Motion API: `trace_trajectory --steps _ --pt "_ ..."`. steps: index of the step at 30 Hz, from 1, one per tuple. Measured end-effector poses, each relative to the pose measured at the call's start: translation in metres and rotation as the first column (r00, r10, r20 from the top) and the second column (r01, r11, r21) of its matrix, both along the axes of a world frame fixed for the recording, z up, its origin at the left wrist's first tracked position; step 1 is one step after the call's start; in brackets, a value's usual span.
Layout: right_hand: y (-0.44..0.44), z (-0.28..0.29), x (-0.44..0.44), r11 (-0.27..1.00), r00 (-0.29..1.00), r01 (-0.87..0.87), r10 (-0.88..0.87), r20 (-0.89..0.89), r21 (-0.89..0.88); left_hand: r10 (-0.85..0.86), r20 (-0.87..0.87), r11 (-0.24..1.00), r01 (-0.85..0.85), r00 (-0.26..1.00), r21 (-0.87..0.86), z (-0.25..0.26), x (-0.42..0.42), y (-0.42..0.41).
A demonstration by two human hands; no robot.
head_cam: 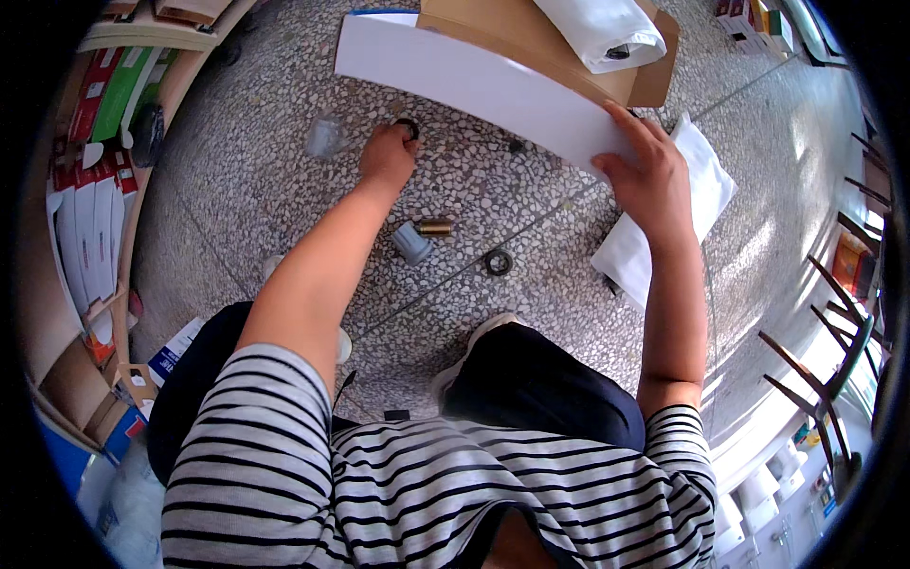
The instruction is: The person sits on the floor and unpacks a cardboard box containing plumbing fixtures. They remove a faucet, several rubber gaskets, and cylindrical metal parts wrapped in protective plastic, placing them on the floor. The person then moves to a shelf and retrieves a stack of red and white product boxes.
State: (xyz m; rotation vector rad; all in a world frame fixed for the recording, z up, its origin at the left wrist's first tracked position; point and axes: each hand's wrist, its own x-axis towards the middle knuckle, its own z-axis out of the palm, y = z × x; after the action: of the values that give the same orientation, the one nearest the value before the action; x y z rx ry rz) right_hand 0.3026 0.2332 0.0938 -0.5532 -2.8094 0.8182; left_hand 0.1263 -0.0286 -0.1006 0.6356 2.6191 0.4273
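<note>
My left hand [388, 158] pinches a black ring [408, 129] just above the speckled floor. A clear plastic piece [324, 136] lies to its left. With thumb and fingers, my right hand [648, 167] grips the right end of a white cardboard box panel [483, 82]. On the box's brown inside [490, 28] rests an object in a white wrapper [604, 32], its dark end showing. Nearer me on the floor are a grey plastic sleeve [411, 243], a brass threaded fitting [436, 227] and another dark ring [498, 262].
A white packing pouch [700, 181] lies under my right forearm. Wooden shelves with boxes [106, 92] stand at the left. Small boxes [753, 25] sit at the far right, and a dark-legged stand [817, 391] at the right edge. My shoe [469, 355] is close to the parts.
</note>
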Motion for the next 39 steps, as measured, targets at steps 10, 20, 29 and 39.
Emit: trace_trajectory --steps 10,20,29,39 --pt "-0.064 -0.035 0.047 0.982 0.941 -0.175 0.188 0.28 -0.071 0.304 0.925 0.854 -0.495 0.227 -0.159 0.09 0.076 -0.054" --pt "-0.096 -0.118 0.076 0.962 0.906 -0.274 0.258 0.335 0.001 0.246 0.967 0.793 -0.587 0.066 -0.161 0.109 0.085 -0.053" --pt "-0.092 -0.121 0.074 0.96 0.97 -0.213 0.231 0.08 -0.18 0.157 0.975 0.806 -0.59 0.156 -0.035 0.124 0.102 -0.036" --pt "-0.084 -0.111 0.065 0.604 0.95 -0.311 0.207 -0.231 -0.734 0.02 0.958 0.816 -0.558 0.286 0.149 0.134 0.113 0.002"
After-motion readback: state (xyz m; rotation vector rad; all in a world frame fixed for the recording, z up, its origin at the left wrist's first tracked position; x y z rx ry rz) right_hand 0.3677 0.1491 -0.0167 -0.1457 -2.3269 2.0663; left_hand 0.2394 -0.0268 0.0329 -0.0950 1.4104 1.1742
